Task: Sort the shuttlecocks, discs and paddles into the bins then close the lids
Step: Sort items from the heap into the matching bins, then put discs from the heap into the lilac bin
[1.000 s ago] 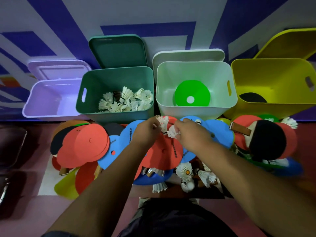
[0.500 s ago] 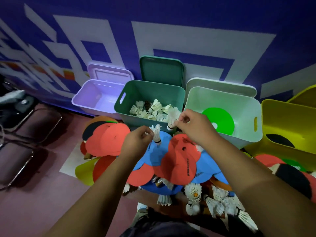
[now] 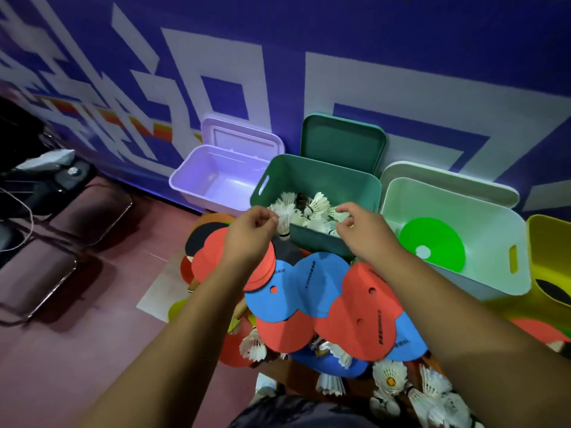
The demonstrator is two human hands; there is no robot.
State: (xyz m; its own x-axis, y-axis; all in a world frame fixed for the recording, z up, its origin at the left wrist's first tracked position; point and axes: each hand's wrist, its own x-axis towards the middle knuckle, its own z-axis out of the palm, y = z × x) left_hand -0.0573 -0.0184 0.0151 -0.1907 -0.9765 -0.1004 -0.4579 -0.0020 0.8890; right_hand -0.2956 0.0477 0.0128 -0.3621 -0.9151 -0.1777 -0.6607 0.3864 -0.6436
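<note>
White feathered shuttlecock (image 3: 283, 221) (dark-banded cork down) hangs pinched by left hand (image 3: 250, 233); right hand (image 3: 363, 235) loosely curled, empty.

**Patterned wall, chairs and floor**

The back is filled by a wall (image 3: 340, 57) painted blue-violet with broad white angular shapes. At its left side runs a short band of orange and yellow stripes (image 3: 148, 131). On the reddish floor (image 3: 92, 350) at the left stands a chair with a dark red seat (image 3: 92, 208), and a second chair (image 3: 34, 273) stands nearer. Behind them lies a black object with a grey piece on top (image 3: 46, 168). A pale sheet (image 3: 160, 291) lies flat on the floor.
</note>
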